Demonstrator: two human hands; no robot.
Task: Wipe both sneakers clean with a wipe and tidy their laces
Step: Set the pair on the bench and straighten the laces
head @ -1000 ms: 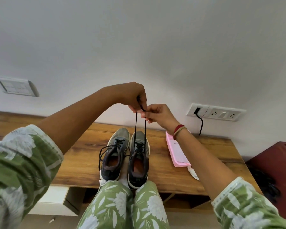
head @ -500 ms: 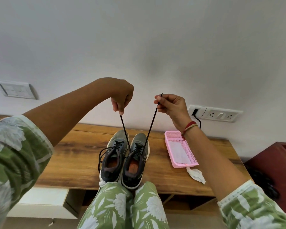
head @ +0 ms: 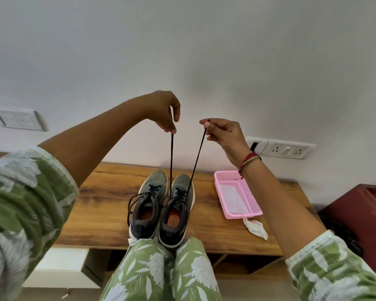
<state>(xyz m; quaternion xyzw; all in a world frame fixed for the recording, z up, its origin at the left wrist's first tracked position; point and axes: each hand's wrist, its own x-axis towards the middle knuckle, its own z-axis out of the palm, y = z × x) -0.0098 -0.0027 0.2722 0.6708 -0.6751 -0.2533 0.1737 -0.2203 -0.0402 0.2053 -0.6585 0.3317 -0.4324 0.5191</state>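
Two grey and black sneakers stand side by side on the wooden bench [head: 100,205], toes toward the wall. The right sneaker [head: 177,210] has both black lace ends pulled taut upward. My left hand [head: 164,111] pinches the left lace end [head: 171,161] high above the shoe. My right hand [head: 223,132] pinches the right lace end [head: 197,161]. The left sneaker [head: 148,205] has loose laces looping over its left side. A crumpled white wipe [head: 255,228] lies on the bench to the right of the shoes.
A pink mesh tray [head: 251,208] sits on the bench right of the sneakers, with something white inside. Wall sockets [head: 284,149] with a plugged cable are behind my right wrist, a switch plate [head: 20,119] at left. A dark red cabinet [head: 360,216] stands at right. My knees [head: 161,272] touch the bench front.
My hands, first together above the right sneaker, have drawn the two lace ends apart. Since half a second ago the left hand has moved right, bringing its lace near vertical.
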